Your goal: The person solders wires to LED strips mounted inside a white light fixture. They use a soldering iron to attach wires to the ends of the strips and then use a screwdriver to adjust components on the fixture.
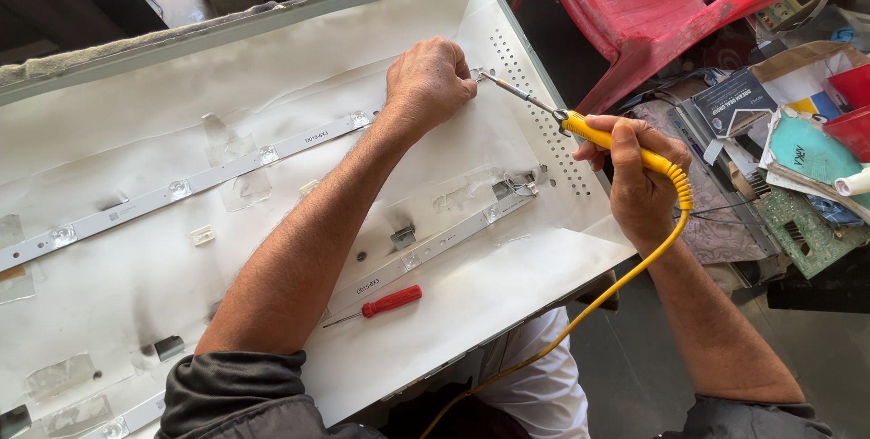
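**A:** What fills the view, biggest first?

**B:** A white backlight tray lies tilted across the person's lap, two long LED strips running over its reflective sheet: the upper strip and the lower strip. A red plastic chair stands beyond the tray's right edge, with a green circuit board and papers on the floor beside it.

**A:** And the hands?

**B:** The left hand rests fisted on the sheet near the upper strip's right end, fingers curled together; whether they pinch anything, I cannot tell. The right hand is clamped round the yellow soldering iron, its tip touching down just beside the left knuckles.

**A:** Smallest thing?

**B:** A red screwdriver, lying loose below the lower strip.

**A:** How should the joint be handled?

**B:** In my judgement, brace both wrists, keep the tip on the metal contact only, and lift off quickly so the sheet does not scorch.
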`<state>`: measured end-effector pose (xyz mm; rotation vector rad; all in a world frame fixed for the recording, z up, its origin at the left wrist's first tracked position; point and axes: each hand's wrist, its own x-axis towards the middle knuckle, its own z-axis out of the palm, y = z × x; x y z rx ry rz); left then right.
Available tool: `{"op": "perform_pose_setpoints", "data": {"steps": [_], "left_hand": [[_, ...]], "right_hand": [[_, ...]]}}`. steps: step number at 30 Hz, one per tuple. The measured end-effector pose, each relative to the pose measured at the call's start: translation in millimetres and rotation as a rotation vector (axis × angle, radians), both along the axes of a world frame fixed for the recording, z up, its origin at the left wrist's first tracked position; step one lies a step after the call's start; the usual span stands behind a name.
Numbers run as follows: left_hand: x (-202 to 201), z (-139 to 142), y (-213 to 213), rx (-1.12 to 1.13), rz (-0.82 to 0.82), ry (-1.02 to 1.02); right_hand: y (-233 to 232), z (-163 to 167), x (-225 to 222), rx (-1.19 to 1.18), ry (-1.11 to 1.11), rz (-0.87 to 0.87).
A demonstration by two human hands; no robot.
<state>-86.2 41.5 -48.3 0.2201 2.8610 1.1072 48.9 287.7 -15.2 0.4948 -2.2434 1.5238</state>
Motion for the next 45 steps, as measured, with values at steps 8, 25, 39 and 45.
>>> {"op": "perform_pose_setpoints", "data": {"steps": [8,25,39,45], "left_hand": [[3,0,-2,0.006,0.002,0.013],[5,8,8,-0.044,0.04,0.011],[12,6,33,-0.187,0.011,0.186],[11,9,43,-0.159,0.044,0.114]], "right_hand": [[-2,1,1,0.026,-0.004,-0.004],[4,0,2,0.155,0.038,-0.1],[28,12,12,0.18,0.156,-0.055],[39,13,13,0.194,0.191,-0.04]]}}
